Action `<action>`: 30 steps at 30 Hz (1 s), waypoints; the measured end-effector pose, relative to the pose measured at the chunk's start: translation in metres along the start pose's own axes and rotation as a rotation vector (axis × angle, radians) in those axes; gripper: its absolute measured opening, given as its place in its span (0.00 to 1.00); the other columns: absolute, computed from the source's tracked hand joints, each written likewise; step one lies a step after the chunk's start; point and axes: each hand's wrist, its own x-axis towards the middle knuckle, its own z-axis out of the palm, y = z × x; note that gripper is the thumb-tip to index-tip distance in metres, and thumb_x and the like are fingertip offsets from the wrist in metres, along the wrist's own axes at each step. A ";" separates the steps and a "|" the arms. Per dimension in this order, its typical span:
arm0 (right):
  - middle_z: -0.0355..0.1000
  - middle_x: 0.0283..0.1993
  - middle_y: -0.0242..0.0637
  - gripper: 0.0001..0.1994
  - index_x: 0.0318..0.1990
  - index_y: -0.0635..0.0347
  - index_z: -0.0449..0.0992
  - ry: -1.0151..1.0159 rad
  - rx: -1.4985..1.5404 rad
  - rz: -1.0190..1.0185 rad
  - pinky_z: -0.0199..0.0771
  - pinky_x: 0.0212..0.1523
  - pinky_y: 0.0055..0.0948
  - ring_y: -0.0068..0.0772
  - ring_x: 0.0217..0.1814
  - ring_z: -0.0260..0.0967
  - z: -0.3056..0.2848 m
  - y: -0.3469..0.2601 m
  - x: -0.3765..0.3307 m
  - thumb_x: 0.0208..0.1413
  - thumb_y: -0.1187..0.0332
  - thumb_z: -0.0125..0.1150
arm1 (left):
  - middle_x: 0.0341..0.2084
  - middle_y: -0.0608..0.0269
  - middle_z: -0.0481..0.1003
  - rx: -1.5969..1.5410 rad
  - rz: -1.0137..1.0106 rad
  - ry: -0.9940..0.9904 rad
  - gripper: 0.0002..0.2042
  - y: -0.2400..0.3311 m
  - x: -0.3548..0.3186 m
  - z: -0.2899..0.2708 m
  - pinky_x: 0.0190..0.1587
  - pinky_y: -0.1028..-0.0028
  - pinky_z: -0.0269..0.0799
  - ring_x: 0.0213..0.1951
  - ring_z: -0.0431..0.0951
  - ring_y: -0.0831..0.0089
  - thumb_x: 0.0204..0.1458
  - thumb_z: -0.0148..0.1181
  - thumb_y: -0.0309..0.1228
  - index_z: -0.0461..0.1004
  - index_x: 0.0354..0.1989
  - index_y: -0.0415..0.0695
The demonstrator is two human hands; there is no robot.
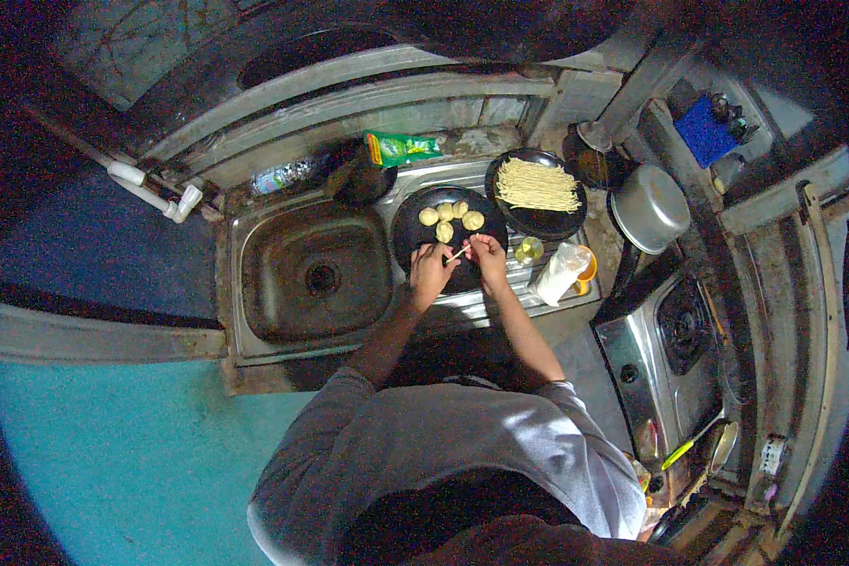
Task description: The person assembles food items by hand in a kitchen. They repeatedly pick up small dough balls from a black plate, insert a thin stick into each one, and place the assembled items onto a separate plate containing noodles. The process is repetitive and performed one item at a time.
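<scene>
Both my hands are over the near part of a round black plate (407,219). My left hand (431,272) and my right hand (487,261) are closed on the two ends of a thin, pale dough strip (457,254), which spans the short gap between them. Just beyond my fingers, several pale dough balls (444,231) lie on the plate. To the right, a second black plate (538,226) carries a row of long dough strands (538,185) laid side by side. The undersides of my fingers are hidden.
A steel sink (302,255) lies left of the plates. A small glass of yellowish liquid (529,250), a white plastic bag (562,272) and an orange cup (587,269) stand to the right. Farther right are a metal pot (649,209) and a gas stove (643,354). A green packet (404,148) lies behind.
</scene>
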 end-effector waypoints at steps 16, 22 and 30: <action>0.74 0.35 0.34 0.11 0.40 0.62 0.71 -0.184 -0.228 0.055 0.71 0.37 0.19 0.21 0.36 0.71 -0.009 0.001 0.002 0.49 0.76 0.64 | 0.26 0.58 0.77 -0.093 -0.007 0.100 0.06 0.012 0.002 -0.009 0.34 0.63 0.70 0.31 0.76 0.58 0.46 0.62 0.34 0.77 0.29 0.47; 0.73 0.31 0.33 0.10 0.39 0.63 0.71 -0.168 -0.128 0.088 0.69 0.33 0.20 0.20 0.30 0.68 -0.001 -0.003 0.000 0.49 0.76 0.64 | 0.22 0.61 0.74 -0.213 0.003 0.090 0.07 0.006 0.004 -0.003 0.32 0.62 0.69 0.29 0.74 0.58 0.44 0.64 0.34 0.74 0.26 0.45; 0.72 0.31 0.32 0.11 0.39 0.63 0.71 -0.085 -0.243 -0.004 0.67 0.32 0.21 0.20 0.30 0.67 -0.005 0.003 0.002 0.48 0.77 0.63 | 0.22 0.60 0.73 -0.181 0.055 0.035 0.08 0.011 0.004 -0.010 0.32 0.62 0.69 0.29 0.74 0.58 0.45 0.62 0.33 0.72 0.29 0.45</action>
